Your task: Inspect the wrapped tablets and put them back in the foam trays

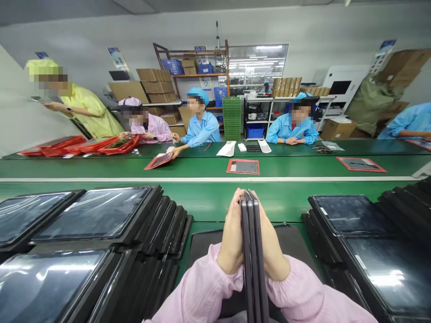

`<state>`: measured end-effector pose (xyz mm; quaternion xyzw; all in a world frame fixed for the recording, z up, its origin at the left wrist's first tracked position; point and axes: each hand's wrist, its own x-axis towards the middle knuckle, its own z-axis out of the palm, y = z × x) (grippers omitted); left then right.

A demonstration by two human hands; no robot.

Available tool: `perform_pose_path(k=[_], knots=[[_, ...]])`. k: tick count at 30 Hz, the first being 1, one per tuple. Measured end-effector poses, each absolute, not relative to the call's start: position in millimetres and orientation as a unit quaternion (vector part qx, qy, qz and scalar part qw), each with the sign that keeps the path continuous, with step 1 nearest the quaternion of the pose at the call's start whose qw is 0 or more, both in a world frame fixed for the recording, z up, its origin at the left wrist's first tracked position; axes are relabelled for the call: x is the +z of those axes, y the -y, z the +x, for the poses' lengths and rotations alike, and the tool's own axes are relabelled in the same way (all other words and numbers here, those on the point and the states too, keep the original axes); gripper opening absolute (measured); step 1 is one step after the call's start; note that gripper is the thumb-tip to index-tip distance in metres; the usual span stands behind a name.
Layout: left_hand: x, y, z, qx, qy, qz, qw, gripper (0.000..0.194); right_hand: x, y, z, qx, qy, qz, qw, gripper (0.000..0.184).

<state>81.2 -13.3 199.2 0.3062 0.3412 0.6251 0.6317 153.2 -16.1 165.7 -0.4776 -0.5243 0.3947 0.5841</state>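
Note:
Three thin dark grey tablets (251, 251) stand on edge, side by side, pressed together between my palms. My left hand (232, 231) lies along their left face and my right hand (271, 240) along the right one. Both hands clasp the far part of the bundle, and their fingertips meet near its far end. Under my wrists lies a dark flat tray or pad (205, 244), partly covered by my pink sleeves. What the tablets' near ends rest on is out of frame.
Stacked black trays with screens stand at left (97, 213) and right (350, 215). Beyond runs a green conveyor (195, 172) carrying tablets on red sheets, such as one red-edged tablet (243, 166). Several co-workers sit across it; one co-worker's hand (175, 151) touches a red-sheeted tablet.

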Motion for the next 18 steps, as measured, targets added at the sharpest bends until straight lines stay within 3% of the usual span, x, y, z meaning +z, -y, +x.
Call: perform_pose_path(k=[3, 10, 18], knots=[[199, 29, 79, 0.626, -0.357, 0.31, 0.62, 0.065, 156, 29, 150, 0.389, 0.528, -0.461, 0.597, 0.045], [206, 46, 78, 0.637, -0.372, 0.29, 0.61, 0.049, 169, 49, 148, 0.397, 0.533, -0.467, 0.584, 0.045], [198, 42, 77, 0.586, -0.434, 0.144, 0.669, 0.023, 179, 52, 142, 0.592, 0.318, -0.499, 0.547, 0.024]])
